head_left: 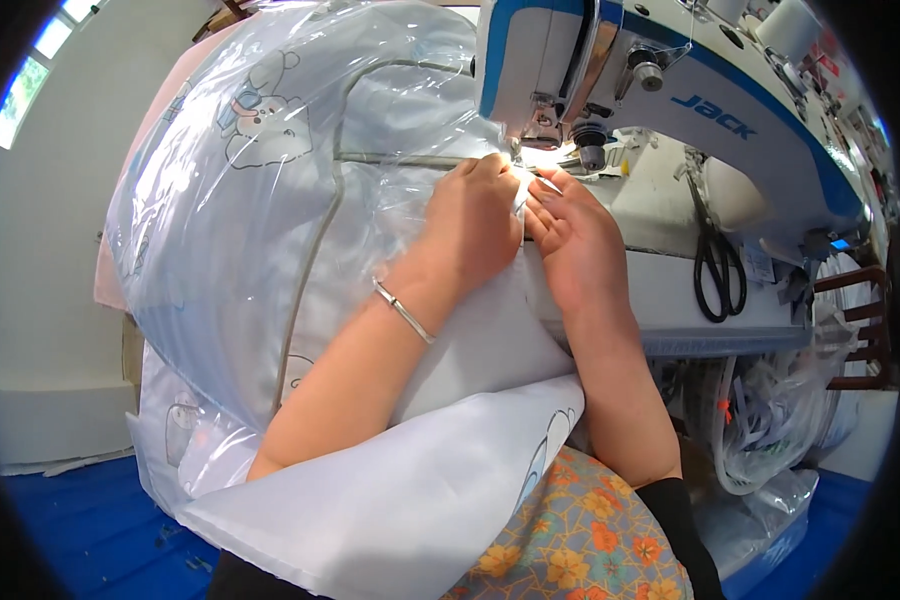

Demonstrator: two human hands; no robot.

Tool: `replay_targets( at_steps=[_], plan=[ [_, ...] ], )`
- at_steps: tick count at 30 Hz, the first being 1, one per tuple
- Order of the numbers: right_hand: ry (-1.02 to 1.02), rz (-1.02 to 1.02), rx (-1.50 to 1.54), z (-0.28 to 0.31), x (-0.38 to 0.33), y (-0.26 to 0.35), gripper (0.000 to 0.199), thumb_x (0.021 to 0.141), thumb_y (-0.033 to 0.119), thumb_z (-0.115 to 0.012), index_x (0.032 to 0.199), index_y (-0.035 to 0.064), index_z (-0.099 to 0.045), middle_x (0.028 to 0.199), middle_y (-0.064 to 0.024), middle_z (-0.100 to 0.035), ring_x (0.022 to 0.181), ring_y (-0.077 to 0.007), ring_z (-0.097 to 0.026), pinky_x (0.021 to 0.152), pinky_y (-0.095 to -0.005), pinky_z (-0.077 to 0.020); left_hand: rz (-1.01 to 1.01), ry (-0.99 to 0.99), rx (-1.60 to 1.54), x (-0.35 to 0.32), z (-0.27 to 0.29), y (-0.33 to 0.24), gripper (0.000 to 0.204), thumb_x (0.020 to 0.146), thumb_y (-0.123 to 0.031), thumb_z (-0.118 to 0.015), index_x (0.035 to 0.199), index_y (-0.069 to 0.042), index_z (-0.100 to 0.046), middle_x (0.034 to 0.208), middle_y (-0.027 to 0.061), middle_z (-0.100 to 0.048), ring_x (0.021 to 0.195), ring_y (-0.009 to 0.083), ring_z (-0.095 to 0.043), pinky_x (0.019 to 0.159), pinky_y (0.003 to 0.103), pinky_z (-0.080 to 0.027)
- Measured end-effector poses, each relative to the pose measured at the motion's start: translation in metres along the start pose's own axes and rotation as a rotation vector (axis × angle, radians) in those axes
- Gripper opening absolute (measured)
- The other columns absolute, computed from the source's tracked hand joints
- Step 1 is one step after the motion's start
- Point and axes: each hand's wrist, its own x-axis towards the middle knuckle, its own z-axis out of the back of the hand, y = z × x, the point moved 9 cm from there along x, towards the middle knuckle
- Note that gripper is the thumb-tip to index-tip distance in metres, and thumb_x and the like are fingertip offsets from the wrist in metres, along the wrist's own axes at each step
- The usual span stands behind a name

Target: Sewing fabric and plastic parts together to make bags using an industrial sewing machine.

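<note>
We've clear film [200, 265] at 9 o'clock over our white printed fabric [370, 500], which sweeps round to 6; L hand [475, 215] at 12, fingers curled on it; R hand [582, 235] at 2, half-curled, can't tell if either's pinching; sewing m/c [660, 115] abt 1; blk scissors [708, 228] at 3

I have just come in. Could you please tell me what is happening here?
A person is working at a sewing machine. The left hand and right hand are close together at the lit needle area, at the white fabric; their exact grip is unclear. The fabric drapes over the lap, with clear plastic spread to the left. Black-handled scissors lie to the right, unheld.
</note>
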Motion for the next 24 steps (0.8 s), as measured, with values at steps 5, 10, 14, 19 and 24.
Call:
replay_targets(
  at_steps=[5, 10, 14, 19, 24],
  plan=[
    [0.053, 0.019, -0.019, 0.005, -0.004, 0.004, 0.039, 0.095, 0.006, -0.053, 0.132, -0.0061, -0.05, 0.125, -0.0149, -0.056, 0.115, -0.0192, -0.056, 0.1, -0.0307, -0.0464, -0.044, 0.063, 0.209, -0.004, -0.003, -0.013, 0.016, 0.073, -0.004, -0.064, 0.088, 0.001, -0.068, 0.099, 0.015, -0.063, 0.1, 0.0306, -0.061, 0.087, 0.037, -0.051],
    [-0.007, 0.274, -0.454, 0.012, 0.008, 0.042, 0.024, 0.096, 0.011, -0.062, 0.117, 0.0008, -0.066, 0.107, -0.0051, -0.069, 0.098, -0.0132, -0.064, 0.092, -0.0276, -0.0503, -0.057, 0.074, 0.162, -0.007, -0.005, -0.01, 0.016, 0.073, -0.004, -0.062, 0.087, 0.0, -0.067, 0.097, 0.0157, -0.063, 0.101, 0.0305, -0.06, 0.089, 0.037, -0.051],
    [-0.01, 0.562, -0.954, 0.013, 0.024, 0.079, 0.017, 0.097, 0.01, -0.061, 0.104, 0.0006, -0.072, 0.09, -0.0058, -0.073, 0.079, -0.0103, -0.066, 0.076, -0.0248, -0.052, -0.081, 0.102, 0.135, -0.002, -0.006, -0.011, 0.018, 0.072, -0.004, -0.06, 0.088, 0.001, -0.066, 0.096, 0.0167, -0.064, 0.101, 0.0314, -0.06, 0.091, 0.037, -0.051],
    [0.032, 0.584, -1.072, 0.005, 0.021, 0.094, 0.016, 0.095, 0.011, -0.061, 0.101, 0.0002, -0.072, 0.083, -0.0057, -0.071, 0.072, -0.0091, -0.062, 0.068, -0.0256, -0.05, -0.126, 0.056, 0.102, -0.003, 0.0, -0.016, 0.015, 0.071, -0.001, -0.06, 0.085, 0.001, -0.063, 0.096, 0.0173, -0.063, 0.101, 0.0336, -0.059, 0.091, 0.039, -0.05],
    [0.111, 0.337, -1.277, -0.002, -0.004, 0.065, 0.016, 0.093, 0.012, -0.063, 0.1, -0.0002, -0.071, 0.074, -0.0055, -0.067, 0.068, -0.0128, -0.061, 0.067, -0.0283, -0.0501, -0.051, 0.1, 0.043, -0.009, 0.001, -0.009, 0.014, 0.071, 0.002, -0.06, 0.085, 0.003, -0.059, 0.096, 0.0181, -0.063, 0.098, 0.0355, -0.059, 0.089, 0.044, -0.05]
  ],
)
